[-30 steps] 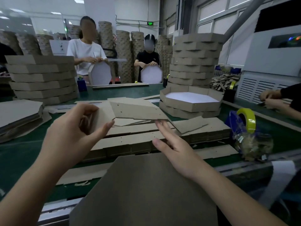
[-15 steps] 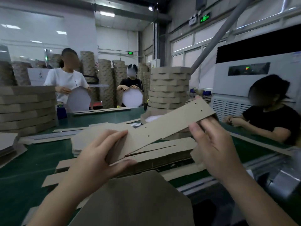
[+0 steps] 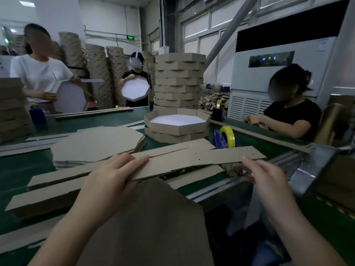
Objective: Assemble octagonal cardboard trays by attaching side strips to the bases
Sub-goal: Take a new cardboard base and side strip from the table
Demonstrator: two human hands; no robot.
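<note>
While clamped by left hand (image 3: pixel 113 177), fingers on top, held level above base (image 3: pixel 146 223) at table (image 3: pixel 19 169) near edge, likely for lining up: side strip (image 3: pixel 192 160). Just behind, tape dispenser (image 3: pixel 221 140); little room there. At strip's right end, right hand (image 3: pixel 269 185), fingertips touching; whether pinching, cannot tell. Open way downward onto base.

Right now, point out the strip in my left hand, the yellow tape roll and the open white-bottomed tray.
side strip (image 3: pixel 182 164), head view, its top face.
yellow tape roll (image 3: pixel 231 136), head view, its outer band.
open tray (image 3: pixel 165 127), head view, its front wall.
</note>
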